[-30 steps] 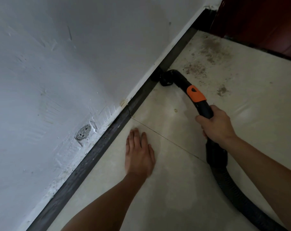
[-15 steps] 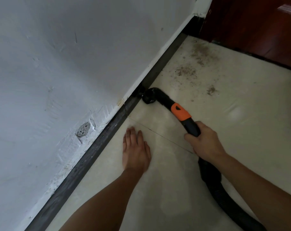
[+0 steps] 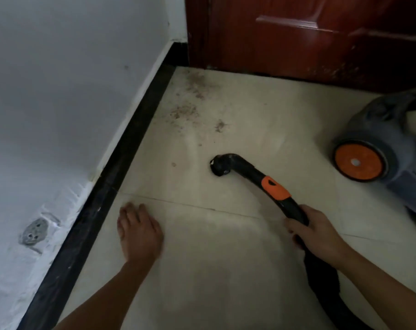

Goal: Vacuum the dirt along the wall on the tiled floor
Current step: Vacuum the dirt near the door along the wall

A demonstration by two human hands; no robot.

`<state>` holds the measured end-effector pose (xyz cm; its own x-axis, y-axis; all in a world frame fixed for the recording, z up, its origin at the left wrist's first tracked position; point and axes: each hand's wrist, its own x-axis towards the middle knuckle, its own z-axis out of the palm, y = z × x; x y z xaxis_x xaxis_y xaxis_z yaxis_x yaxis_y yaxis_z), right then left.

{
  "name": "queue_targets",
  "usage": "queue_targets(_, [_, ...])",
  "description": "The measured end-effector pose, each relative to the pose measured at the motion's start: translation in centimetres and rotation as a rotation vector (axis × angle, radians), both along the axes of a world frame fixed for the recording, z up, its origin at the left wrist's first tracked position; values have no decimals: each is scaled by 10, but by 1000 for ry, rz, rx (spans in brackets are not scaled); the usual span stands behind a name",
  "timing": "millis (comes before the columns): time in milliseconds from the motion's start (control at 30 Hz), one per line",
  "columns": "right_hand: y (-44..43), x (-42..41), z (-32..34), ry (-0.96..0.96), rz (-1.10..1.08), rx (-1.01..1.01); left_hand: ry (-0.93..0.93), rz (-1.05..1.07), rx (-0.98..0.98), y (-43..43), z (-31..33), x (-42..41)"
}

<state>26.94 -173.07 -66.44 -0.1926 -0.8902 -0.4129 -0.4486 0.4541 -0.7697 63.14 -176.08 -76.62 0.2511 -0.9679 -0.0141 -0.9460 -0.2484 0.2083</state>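
- I see the left hand (image 3: 140, 234) lying flat on the tiled floor (image 3: 226, 270), palm down. The fingers are straight and close together, and it holds nothing. It lies near the black skirting board (image 3: 121, 163), just below a grout line (image 3: 202, 207).
- The right hand (image 3: 319, 232) grips the black vacuum pipe (image 3: 294, 209). Its fingers are curled round the pipe, just behind an orange collar (image 3: 275, 188).
- From this hand the pipe goes up and to the left and ends in a bent nozzle (image 3: 220, 165). The mouth of the nozzle points down at the floor. I cannot tell if it touches the tile.
- The nozzle is out on the open tile, well apart from the skirting board and from the white wall (image 3: 59, 91).
- The dirt (image 3: 185, 111) lies beyond the nozzle in scattered brown patches near the skirting board. It reaches up to the corner by the red-brown door (image 3: 297, 32). One small patch (image 3: 220, 126) is the nearest to the nozzle, but apart from it.
- Behind the right hand a black hose (image 3: 326, 282) runs down toward the bottom edge of the view.
- On the right stands the grey vacuum body (image 3: 381, 129) with an orange wheel (image 3: 358, 161), near the door.
- Low on the wall, at the left, there is a round grey patch (image 3: 33, 234) with small holes, set in rough white plaster.
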Motion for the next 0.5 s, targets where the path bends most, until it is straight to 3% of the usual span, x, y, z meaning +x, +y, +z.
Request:
queue_targets(133, [-48,-9,-14,173,-144,-114,33,-184,-33,-16,2,-10])
queue_targets(300, [-112,10,-11,176,-95,-133,112,-112,-88,-78,8,-39])
queue_targets(500, [-101,11,-22,314,20,-138,98,70,-95,-108,-9,-49])
